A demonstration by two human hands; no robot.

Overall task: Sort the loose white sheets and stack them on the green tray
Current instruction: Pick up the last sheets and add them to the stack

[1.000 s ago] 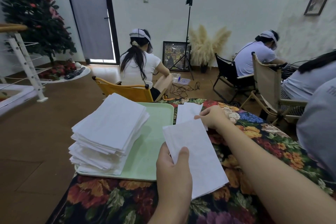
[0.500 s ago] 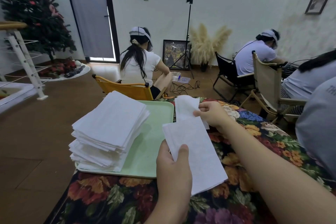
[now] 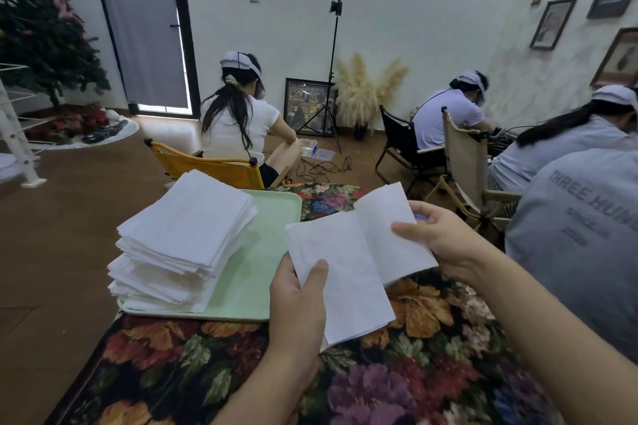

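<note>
A tall stack of white sheets (image 3: 183, 238) fills the left half of the pale green tray (image 3: 262, 272) on the flowered table. My left hand (image 3: 297, 304) pinches a white sheet (image 3: 341, 279) by its left edge, thumb on top, just right of the tray. My right hand (image 3: 445, 245) holds a second white sheet (image 3: 390, 228) lifted off the table, its left edge tucked behind the first sheet.
The flowered tablecloth (image 3: 414, 373) covers the table around my arms. A person in a grey shirt (image 3: 580, 238) sits close at the right. A yellow chair (image 3: 210, 169) with a seated person stands just beyond the tray; more people and chairs sit at the back right.
My right hand has picked the second sheet up from the far table and brought it toward me, beside the sheet in my left hand. The view has tilted up slightly.
</note>
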